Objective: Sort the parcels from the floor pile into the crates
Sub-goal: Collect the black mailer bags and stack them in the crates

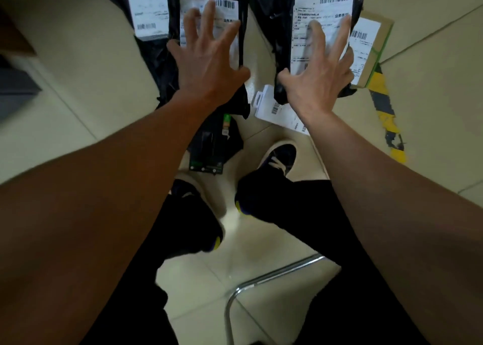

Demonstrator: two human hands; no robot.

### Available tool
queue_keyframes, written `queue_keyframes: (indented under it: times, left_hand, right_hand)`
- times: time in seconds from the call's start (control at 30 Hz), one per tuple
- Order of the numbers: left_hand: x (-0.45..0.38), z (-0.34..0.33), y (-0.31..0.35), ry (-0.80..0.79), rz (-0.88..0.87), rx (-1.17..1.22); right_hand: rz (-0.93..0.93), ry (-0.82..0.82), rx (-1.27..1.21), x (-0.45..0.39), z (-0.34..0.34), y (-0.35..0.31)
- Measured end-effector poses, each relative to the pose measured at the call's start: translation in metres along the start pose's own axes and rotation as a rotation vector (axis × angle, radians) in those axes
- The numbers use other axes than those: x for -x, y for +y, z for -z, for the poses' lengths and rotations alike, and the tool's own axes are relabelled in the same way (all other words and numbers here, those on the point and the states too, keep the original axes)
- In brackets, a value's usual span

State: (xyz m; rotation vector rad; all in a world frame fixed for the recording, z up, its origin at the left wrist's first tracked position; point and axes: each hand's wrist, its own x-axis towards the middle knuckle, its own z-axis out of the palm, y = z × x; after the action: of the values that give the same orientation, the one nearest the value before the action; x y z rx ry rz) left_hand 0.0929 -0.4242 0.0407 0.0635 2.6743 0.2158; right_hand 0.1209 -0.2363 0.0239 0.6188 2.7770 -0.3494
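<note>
Several parcels lie in a pile on the tiled floor ahead of my feet. My left hand is spread with straight fingers over a black mailer bag with a white barcode label. My right hand lies with straight fingers on the white label of a second black mailer bag, its thumb at the bag's near left corner. Whether either bag is off the floor cannot be told. No crate is plainly visible.
A third black mailer lies far left. A cardboard box sits right of the pile, with a white flat packet and a dark green-marked box near my shoes. Yellow-black floor tape runs right; a chrome frame stands below.
</note>
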Motion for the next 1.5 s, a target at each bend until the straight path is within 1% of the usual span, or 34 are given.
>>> queue_keyframes:
  times: [0.17, 0.4, 0.6, 0.77, 0.97, 1.17, 1.33, 1.5]
  left_hand:
    - [0.081, 0.098, 0.003, -0.024, 0.033, -0.017]
    - [0.17, 0.217, 0.012, -0.013, 0.067, 0.06]
    - [0.229, 0.306, 0.006, 0.095, 0.145, 0.102]
    - [0.274, 0.357, 0.002, 0.189, 0.247, 0.128]
    - [0.331, 0.405, -0.005, 0.316, 0.398, 0.141]
    - [0.394, 0.439, -0.024, 0.444, 0.553, 0.136]
    - [0.455, 0.448, -0.047, 0.535, 0.738, 0.148]
    - [0.533, 0.436, -0.076, 0.615, 0.926, 0.19]
  right_hand:
    - [0.044, -0.024, -0.016, 0.063, 0.106, -0.03]
    - [0.127, -0.059, -0.075, 0.13, 0.229, -0.072]
    - [0.226, -0.063, -0.114, 0.173, 0.319, -0.107]
    - [0.334, -0.065, -0.087, 0.192, 0.375, -0.134]
    - [0.555, -0.091, -0.095, 0.212, 0.432, -0.166]
    - [0.833, -0.111, -0.059, 0.241, 0.471, -0.206]
    - [1.041, -0.144, -0.009, 0.288, 0.477, -0.249]
    - [1.197, -0.21, 0.015, 0.364, 0.468, -0.289]
